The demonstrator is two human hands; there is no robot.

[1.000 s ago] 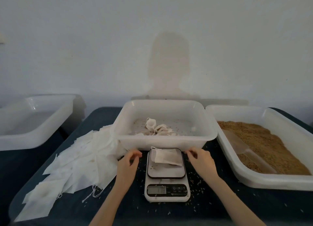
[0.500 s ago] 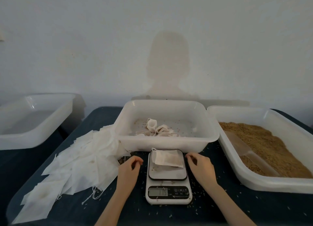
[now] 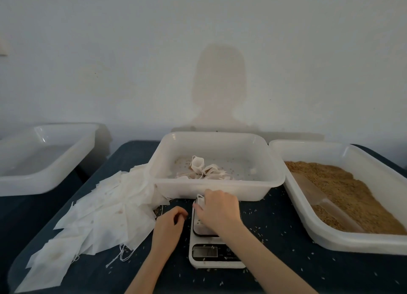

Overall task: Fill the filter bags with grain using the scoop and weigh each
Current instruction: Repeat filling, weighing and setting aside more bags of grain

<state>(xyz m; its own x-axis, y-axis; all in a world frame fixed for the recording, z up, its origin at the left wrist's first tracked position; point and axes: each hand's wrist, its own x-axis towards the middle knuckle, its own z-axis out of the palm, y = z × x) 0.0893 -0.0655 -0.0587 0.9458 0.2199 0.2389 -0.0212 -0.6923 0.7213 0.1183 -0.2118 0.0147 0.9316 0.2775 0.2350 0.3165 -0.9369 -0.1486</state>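
Behind the counter (image 3: 275, 214) stands a plain pale wall (image 3: 198, 40) with your shadow (image 3: 218, 89) on it. Dark cloth covers the counter, and loose grains are scattered across it.

Your right hand (image 3: 218, 212) lies over the scale (image 3: 214, 247), covering most of its platform. Its fingers (image 3: 211, 193) curl down onto the bag (image 3: 200, 200) there; only a white corner of the bag shows at the platform's far left edge. Whether the fingers actually pinch it, you cannot tell. The scale's display faces you, but its digits are too blurred to read.

Your left hand (image 3: 168, 225) rests on the counter just left of the scale, fingers loosely curled inward, holding nothing that can be seen.

Just beyond the scale sits the middle tub (image 3: 220, 188), holding a few filled bags (image 3: 204, 171) and stray grains. To the right, the grain tub (image 3: 330, 238) holds brown grain (image 3: 352, 197), with the clear scoop (image 3: 312, 192) lying in it along the near side. Left of the middle tub, a spread of flat empty bags (image 3: 94, 216) fans out across the counter toward you, strings trailing. Farther left, off the counter, sits another tub (image 3: 44, 177).
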